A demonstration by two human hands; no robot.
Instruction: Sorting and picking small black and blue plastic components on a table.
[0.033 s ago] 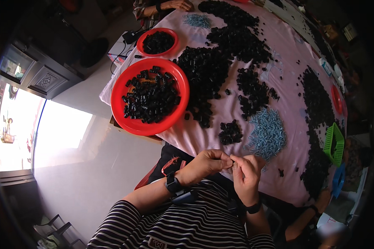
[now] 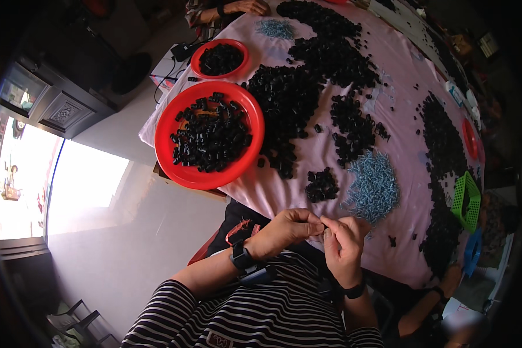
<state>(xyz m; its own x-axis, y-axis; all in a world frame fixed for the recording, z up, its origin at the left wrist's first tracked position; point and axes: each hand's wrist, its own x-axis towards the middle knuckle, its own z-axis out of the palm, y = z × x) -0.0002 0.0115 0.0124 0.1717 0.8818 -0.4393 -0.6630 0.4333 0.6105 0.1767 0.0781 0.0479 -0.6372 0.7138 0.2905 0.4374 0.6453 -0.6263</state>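
Observation:
My left hand [image 2: 293, 231] and my right hand [image 2: 344, 242] meet at the table's near edge, fingertips pinched together. Between them is a tiny dark piece, mostly covered by the fingers, so I cannot tell its kind. Just beyond my right hand lies a heap of small, thin light-blue pieces [image 2: 373, 187]. To its left sits a small cluster of short black cylindrical parts [image 2: 322, 185]. A large red basin [image 2: 167, 162] holding more such black parts stands farther left, on the table's corner.
A pink cloth [image 2: 409, 145] covers the table, with big piles of black parts [image 2: 284, 95] across it. Behind the large basin is a smaller red basin [image 2: 246, 58]. Other people's hands [image 2: 254, 7] rest at the far side and lower right. A green basket [image 2: 467, 200] stands at right.

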